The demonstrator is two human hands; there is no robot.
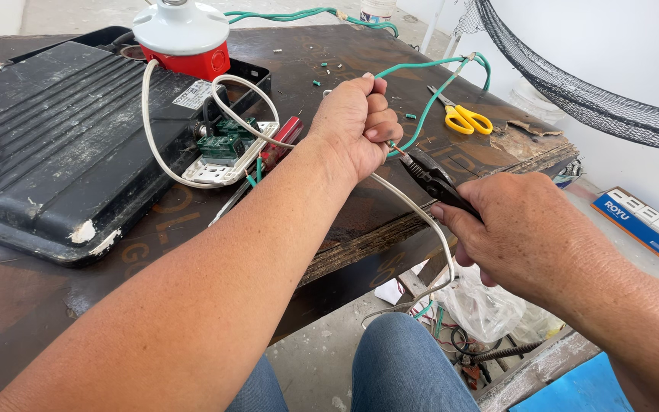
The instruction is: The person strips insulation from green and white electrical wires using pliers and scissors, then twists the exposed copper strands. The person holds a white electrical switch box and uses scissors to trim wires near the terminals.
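A makeshift electrical workshop: a worn dark plywood bench [345,221] carries loose green wire [429,99], yellow-handled scissors [463,118] and a bare concrete floor [310,358] lies below.

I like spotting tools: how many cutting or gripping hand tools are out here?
2 certain: black pliers in the right hand, yellow scissors on the table. Others may be hidden.
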